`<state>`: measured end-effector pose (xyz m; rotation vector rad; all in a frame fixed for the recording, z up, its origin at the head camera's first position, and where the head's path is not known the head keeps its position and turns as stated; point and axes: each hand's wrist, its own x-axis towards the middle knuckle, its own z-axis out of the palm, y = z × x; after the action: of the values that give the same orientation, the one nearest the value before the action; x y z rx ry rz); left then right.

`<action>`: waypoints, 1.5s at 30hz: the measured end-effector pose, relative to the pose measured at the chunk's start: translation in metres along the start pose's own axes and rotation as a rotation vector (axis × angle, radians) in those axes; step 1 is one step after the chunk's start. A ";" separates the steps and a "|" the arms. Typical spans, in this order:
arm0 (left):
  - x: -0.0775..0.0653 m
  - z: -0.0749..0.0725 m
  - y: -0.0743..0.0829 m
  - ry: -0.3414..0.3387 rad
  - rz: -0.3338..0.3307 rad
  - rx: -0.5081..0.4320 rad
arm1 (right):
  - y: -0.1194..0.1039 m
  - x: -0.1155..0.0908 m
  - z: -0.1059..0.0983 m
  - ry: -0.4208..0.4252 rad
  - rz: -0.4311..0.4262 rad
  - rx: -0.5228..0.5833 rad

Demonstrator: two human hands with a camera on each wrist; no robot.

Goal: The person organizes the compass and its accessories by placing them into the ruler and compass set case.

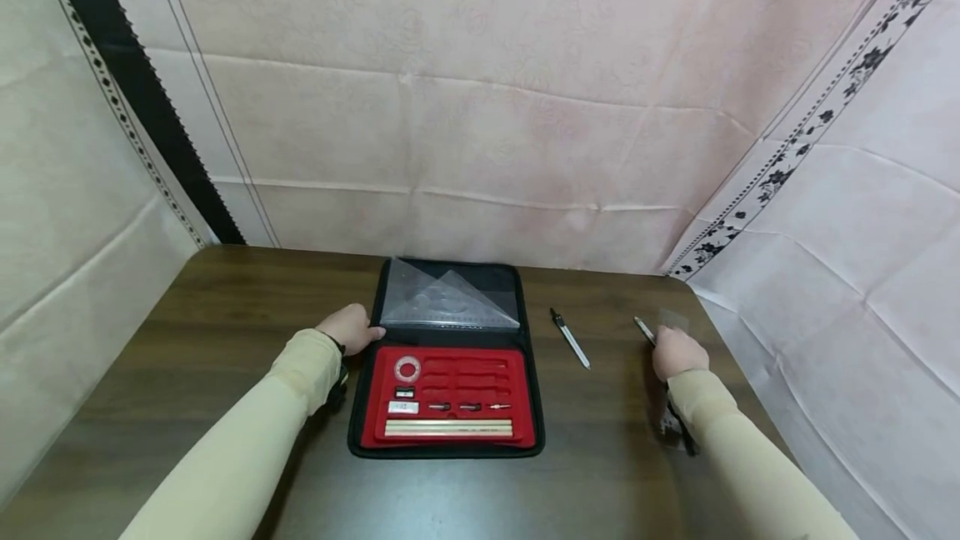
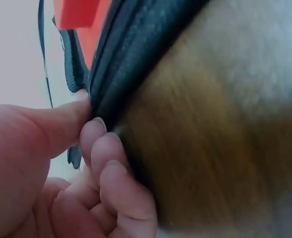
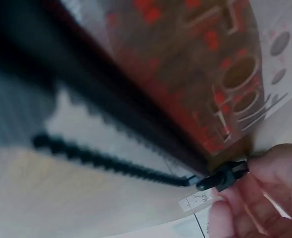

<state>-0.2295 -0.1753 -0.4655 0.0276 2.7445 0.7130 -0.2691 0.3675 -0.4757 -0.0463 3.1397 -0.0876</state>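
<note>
Fingers (image 2: 126,188) of a person's left hand (image 1: 348,328) pinch the left edge of an open black case (image 1: 450,338) against the thumb, while the right hand (image 1: 678,352), well apart near the table's right edge, grips a small black piece (image 3: 227,176) between thumb and fingertips. Seen from above, the back of the right hand hides that grip, and a silver tip (image 1: 643,329) pokes out beyond it; whether tip and black piece are one tool is hard to tell. Close by, a clear template (image 3: 269,20) with oval cut-outs runs off the border of the right wrist view, and a blurred dark ribbed strip (image 3: 106,164) ends just beside the black piece. Overlapping set squares (image 1: 450,302) fill the case's upper half; in the red tray (image 1: 371,398) below, the lettering is too small to read. Only a slim margin of wood separates the case from the table's far edge, by the pale wall cloth (image 1: 525,148). A black-and-silver tool (image 1: 572,342) lies between case and right hand, with room on either side; broader wood stretches along the table's (image 1: 465,507) near side, where both sleeves (image 1: 247,440) are cut off.
</note>
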 end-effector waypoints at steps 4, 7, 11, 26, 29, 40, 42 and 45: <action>0.002 0.003 -0.001 -0.016 -0.014 -0.001 | 0.001 0.000 0.000 0.015 -0.018 -0.008; 0.002 0.003 -0.002 -0.018 -0.016 -0.005 | 0.002 0.000 0.000 0.024 -0.034 -0.007; 0.001 0.002 -0.001 -0.005 -0.015 -0.002 | 0.000 -0.001 -0.003 0.050 -0.048 0.003; 0.001 -0.005 -0.009 -0.041 0.027 0.023 | -0.123 -0.021 -0.016 0.213 -0.417 0.285; 0.001 -0.005 -0.006 -0.040 0.026 0.017 | -0.158 -0.035 -0.015 0.207 -0.555 0.271; 0.003 -0.001 -0.008 -0.022 0.025 0.001 | -0.232 -0.069 -0.002 0.148 -0.970 0.016; 0.003 0.000 -0.008 -0.014 0.027 0.002 | -0.236 -0.070 0.000 0.143 -0.983 -0.040; 0.004 -0.001 -0.009 -0.010 0.024 0.002 | -0.240 -0.071 0.002 0.133 -0.994 -0.111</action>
<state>-0.2330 -0.1832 -0.4704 0.0652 2.7400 0.7146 -0.1913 0.1301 -0.4646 -1.6101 2.8751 0.0924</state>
